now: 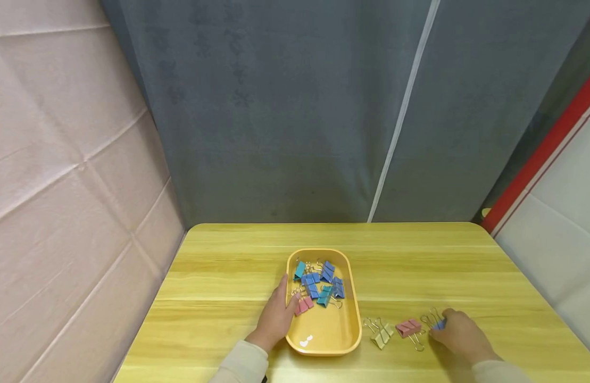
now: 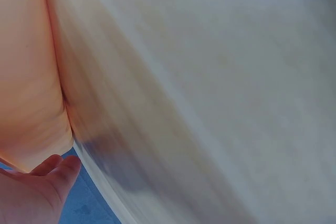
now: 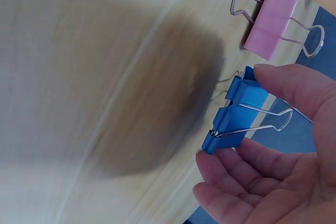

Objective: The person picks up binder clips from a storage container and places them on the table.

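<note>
Left hand [image 1: 274, 315] grips the left edge of the tray [image 1: 329, 331]; right hand [image 1: 459, 334] pinches a blue clip [image 3: 253, 97] toward the bench's [image 1: 227, 298] right edge, apparently a pickup; carrying calls for steady pressure.

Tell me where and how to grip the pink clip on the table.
The pink clip is probably best pinched by its body across the short ends, coming from above: wire loops jut from both long sides, and the table lies beneath.
</note>
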Demonstrator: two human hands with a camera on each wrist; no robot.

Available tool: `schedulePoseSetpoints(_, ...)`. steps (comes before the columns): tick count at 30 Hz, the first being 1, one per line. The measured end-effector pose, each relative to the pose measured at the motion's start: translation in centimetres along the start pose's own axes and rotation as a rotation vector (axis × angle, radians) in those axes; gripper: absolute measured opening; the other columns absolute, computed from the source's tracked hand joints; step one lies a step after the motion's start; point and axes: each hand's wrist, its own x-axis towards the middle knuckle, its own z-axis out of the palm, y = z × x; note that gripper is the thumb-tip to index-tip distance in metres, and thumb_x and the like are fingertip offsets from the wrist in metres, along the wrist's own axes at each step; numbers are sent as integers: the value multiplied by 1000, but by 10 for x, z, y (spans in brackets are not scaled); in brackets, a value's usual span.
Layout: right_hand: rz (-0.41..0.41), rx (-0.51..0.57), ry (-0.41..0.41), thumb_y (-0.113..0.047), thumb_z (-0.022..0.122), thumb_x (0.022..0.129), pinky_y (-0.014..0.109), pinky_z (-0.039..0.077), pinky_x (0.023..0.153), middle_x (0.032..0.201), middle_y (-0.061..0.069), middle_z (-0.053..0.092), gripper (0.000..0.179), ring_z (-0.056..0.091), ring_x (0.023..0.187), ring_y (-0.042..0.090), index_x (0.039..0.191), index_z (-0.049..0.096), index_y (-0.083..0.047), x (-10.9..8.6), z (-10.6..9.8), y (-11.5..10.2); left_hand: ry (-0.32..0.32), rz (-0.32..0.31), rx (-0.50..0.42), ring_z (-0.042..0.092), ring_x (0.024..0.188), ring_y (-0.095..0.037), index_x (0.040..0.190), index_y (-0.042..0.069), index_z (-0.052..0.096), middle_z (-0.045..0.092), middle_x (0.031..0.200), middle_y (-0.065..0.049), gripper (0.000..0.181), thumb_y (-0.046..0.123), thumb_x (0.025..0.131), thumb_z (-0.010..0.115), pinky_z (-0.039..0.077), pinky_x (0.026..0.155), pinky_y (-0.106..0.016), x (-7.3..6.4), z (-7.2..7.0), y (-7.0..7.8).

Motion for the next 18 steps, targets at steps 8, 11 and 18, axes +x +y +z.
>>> schedulePoseSetpoints(8, 14, 35, -6, -24, 72, 81, 56, 54, 76, 88, 16, 63, 61, 62, 82, 28, 108, 48, 25, -1, 4, 3, 2, 6, -1, 38, 133, -46, 153, 5, 21, 36, 148, -26, 65, 37, 102, 45, 31, 110, -59, 0, 0, 1)
schedulePoseSetpoints(11, 18, 43, 2, -23, 72, 80, 52, 54, 72, 84, 11, 60, 57, 58, 77, 23, 105, 49, 23, -2, 6, 4, -1, 0, -3, 37, 133, -47, 153, 5, 21, 36, 149, -26, 65, 38, 102, 45, 30, 110, -60, -1, -1, 1)
schedulePoseSetpoints(18, 39, 34, 16, -22, 73, 79, 51, 54, 71, 82, 10, 61, 54, 58, 75, 23, 102, 49, 21, -4, 7, 2, -1, 5, -1, 37, 133, -46, 153, 5, 21, 36, 149, -26, 65, 37, 102, 45, 30, 111, -59, -1, -1, 2)
